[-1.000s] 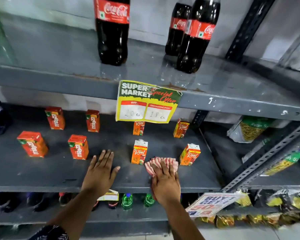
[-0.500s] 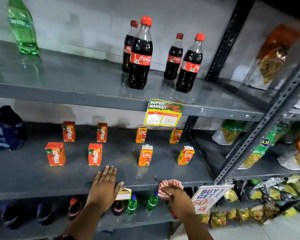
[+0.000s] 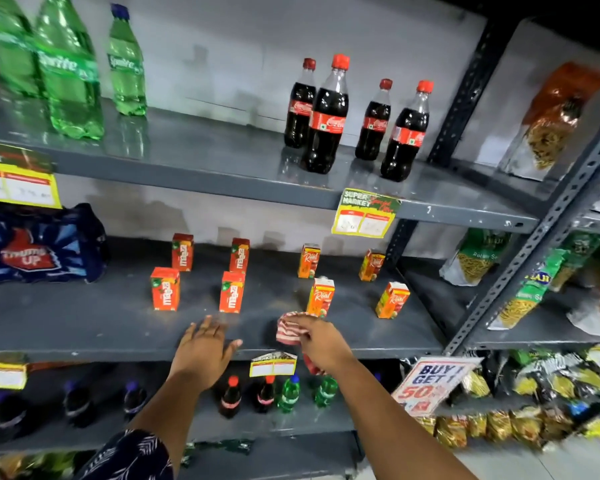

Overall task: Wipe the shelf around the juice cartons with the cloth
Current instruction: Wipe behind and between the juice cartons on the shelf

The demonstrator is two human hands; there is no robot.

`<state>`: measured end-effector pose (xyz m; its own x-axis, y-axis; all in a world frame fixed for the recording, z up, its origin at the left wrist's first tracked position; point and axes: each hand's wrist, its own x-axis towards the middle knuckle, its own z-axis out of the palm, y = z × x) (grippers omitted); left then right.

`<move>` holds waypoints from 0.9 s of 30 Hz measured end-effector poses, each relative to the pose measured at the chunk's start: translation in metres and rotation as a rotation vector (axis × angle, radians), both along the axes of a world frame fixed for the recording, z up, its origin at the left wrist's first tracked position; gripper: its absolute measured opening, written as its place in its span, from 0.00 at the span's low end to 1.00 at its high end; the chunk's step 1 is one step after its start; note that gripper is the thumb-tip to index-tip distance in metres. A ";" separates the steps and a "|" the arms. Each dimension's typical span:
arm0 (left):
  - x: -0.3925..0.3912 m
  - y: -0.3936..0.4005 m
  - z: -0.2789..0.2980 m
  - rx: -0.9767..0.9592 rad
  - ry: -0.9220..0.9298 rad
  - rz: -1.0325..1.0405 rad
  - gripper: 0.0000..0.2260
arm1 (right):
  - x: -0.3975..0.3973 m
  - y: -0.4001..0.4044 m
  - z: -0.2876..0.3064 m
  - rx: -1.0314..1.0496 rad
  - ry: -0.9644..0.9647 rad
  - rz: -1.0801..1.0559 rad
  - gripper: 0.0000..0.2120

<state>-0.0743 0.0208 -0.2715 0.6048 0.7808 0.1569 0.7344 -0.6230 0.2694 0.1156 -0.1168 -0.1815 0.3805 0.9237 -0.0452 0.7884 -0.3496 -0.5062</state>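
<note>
Right hand (image 3: 321,341) clenched on the striped cloth (image 3: 289,330), bunched up at the front edge of the grey shelf (image 3: 84,320), just before the nearest Real carton (image 3: 320,296). Left hand (image 3: 203,344) flat and released, fingers spread, palm down on the shelf lip just in front of a Maaza carton (image 3: 232,292). Eight juice cartons standing upright in two rows, well apart from each other. Cola bottles (image 3: 326,112) up above, price tag (image 3: 364,212) hanging off the upper shelf edge.
</note>
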 end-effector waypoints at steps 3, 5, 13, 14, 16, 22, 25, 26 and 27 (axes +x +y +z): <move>-0.021 0.008 -0.007 -0.001 -0.017 0.082 0.27 | -0.005 0.028 -0.011 0.012 -0.051 0.042 0.24; -0.029 0.016 -0.011 -0.025 -0.057 0.141 0.27 | -0.004 0.047 -0.017 0.024 -0.090 0.045 0.25; -0.014 0.072 -0.013 -0.020 -0.121 0.139 0.27 | 0.028 0.164 -0.024 0.037 -0.272 0.013 0.31; -0.009 0.078 -0.015 -0.006 -0.119 0.121 0.28 | 0.036 0.180 -0.026 0.015 -0.296 0.027 0.32; 0.001 0.088 -0.023 0.005 -0.081 0.073 0.30 | 0.048 0.209 -0.032 -0.084 -0.359 0.053 0.31; 0.009 0.094 -0.044 -0.048 -0.173 0.069 0.33 | 0.070 0.244 -0.055 -0.166 -0.396 0.019 0.28; 0.009 0.094 -0.046 -0.047 -0.170 0.061 0.35 | 0.073 0.250 -0.072 -0.204 -0.382 0.084 0.26; 0.009 0.094 -0.046 -0.054 -0.178 0.059 0.37 | 0.075 0.254 -0.079 -0.189 -0.380 0.087 0.26; 0.009 0.094 -0.046 -0.056 -0.188 0.061 0.37 | 0.075 0.259 -0.082 -0.180 -0.374 0.072 0.27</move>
